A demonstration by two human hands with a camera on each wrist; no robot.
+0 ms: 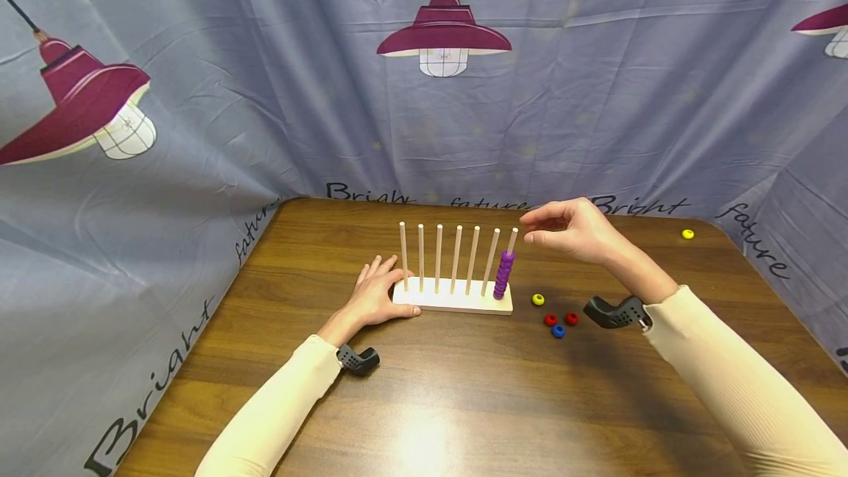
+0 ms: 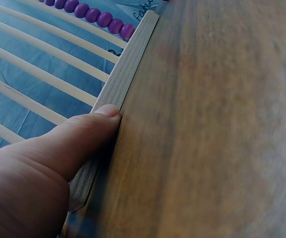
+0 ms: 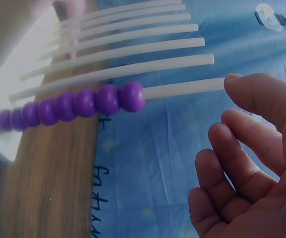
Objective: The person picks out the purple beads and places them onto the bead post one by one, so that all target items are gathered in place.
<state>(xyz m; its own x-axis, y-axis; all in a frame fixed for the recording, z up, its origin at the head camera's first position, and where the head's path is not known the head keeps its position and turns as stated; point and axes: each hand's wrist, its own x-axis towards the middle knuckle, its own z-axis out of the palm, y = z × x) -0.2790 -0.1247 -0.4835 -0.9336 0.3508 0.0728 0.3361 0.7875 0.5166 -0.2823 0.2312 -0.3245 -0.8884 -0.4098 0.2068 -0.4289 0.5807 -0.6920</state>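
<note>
sleeves framed the table; the left hand (image 1: pixel 374 299) was laid flat against the rack (image 1: pixel 453 304), thumb on its edge. the right hand (image 1: pixel 568 230), loosely open and holding nothing, was held just right of the beaded peg (image 1: pixel 506 271), whose upright tip was almost touched.

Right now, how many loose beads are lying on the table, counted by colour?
yellow beads: 2
red beads: 2
blue bead: 1
Total: 5 loose beads
</note>
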